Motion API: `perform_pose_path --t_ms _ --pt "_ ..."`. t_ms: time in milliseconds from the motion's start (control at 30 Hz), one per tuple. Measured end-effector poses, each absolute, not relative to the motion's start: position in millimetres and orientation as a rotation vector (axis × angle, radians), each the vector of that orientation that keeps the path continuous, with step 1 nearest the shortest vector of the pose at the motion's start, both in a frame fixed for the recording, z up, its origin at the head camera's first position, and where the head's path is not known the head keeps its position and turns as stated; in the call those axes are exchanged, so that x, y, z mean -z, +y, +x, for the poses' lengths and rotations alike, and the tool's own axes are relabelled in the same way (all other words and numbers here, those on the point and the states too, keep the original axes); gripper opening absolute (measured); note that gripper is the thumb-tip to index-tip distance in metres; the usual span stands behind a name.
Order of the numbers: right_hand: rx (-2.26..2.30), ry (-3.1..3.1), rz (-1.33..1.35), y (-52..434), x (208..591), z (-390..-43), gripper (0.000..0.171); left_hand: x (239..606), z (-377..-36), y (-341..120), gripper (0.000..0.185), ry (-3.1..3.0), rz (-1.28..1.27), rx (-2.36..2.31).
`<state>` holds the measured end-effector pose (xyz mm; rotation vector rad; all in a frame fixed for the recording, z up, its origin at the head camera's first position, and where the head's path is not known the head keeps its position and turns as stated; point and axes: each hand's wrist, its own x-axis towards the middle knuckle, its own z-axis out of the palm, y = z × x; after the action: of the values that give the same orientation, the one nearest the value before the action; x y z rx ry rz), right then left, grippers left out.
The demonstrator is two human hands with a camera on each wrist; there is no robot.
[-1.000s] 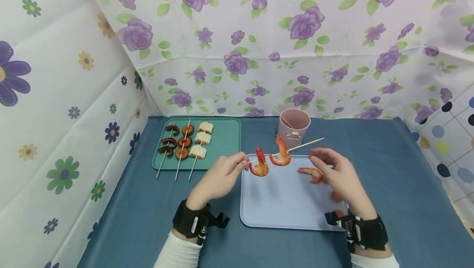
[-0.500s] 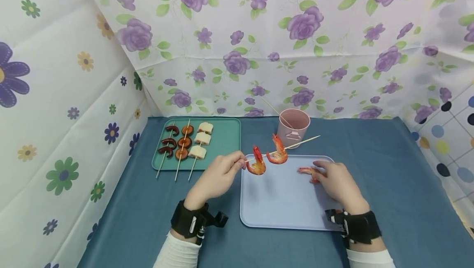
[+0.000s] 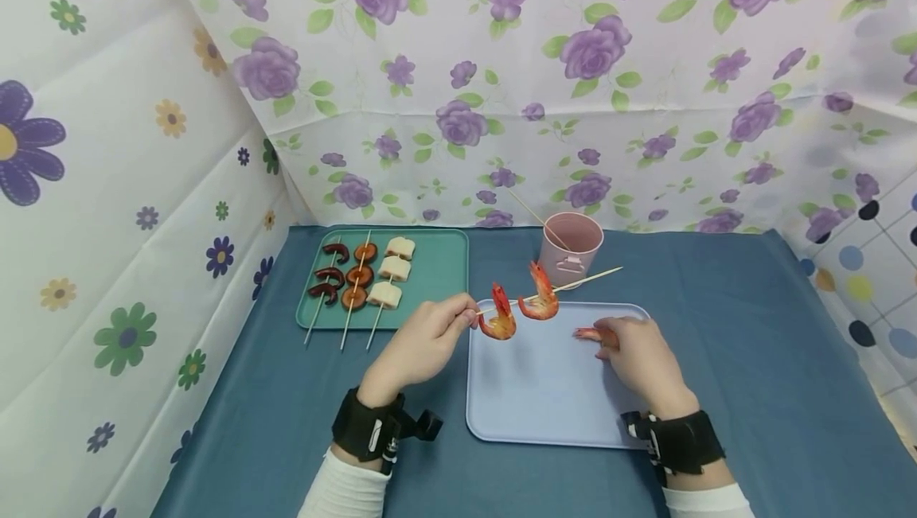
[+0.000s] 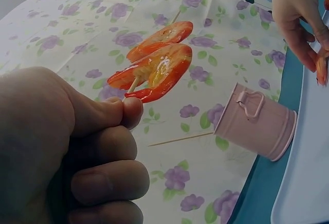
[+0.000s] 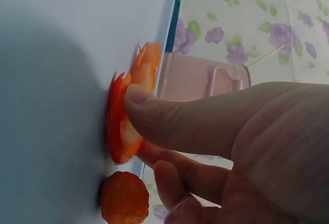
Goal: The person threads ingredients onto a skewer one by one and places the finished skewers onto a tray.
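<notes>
My left hand pinches the blunt end of a wooden skewer and holds it above a light blue tray. Two orange shrimps are threaded on it, seen close in the left wrist view as shrimps beyond my left hand. My right hand rests on the tray and pinches a third, loose shrimp. In the right wrist view the thumb of my right hand presses that shrimp against the tray.
A pink cup with one skewer in it stands behind the blue tray. A green tray at the back left carries three filled skewers. An orange round piece lies beside the loose shrimp. Flowered sheets wall in the blue tabletop.
My right hand has come down from above the tray and closed its fingers on the loose shrimp. The left hand and its skewer have barely moved.
</notes>
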<state>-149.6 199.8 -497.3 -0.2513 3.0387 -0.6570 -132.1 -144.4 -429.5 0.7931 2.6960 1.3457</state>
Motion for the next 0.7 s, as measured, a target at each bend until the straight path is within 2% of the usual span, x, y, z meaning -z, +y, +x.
perform_pose_path --t_ms 200,467,700 --pt "0.637 3.065 -0.209 198.9 499.1 -149.9 0.034 428.9 -132.1 -144.2 0.018 2.695 0.792 -1.344" --pt "0.661 3.049 -0.252 201.1 500.9 -152.5 0.017 429.1 -132.1 -145.4 0.018 2.696 0.787 -1.348" --pt "0.757 2.991 -0.270 201.8 496.2 -155.0 0.018 427.6 -131.8 -146.7 0.019 2.694 0.777 -1.351"
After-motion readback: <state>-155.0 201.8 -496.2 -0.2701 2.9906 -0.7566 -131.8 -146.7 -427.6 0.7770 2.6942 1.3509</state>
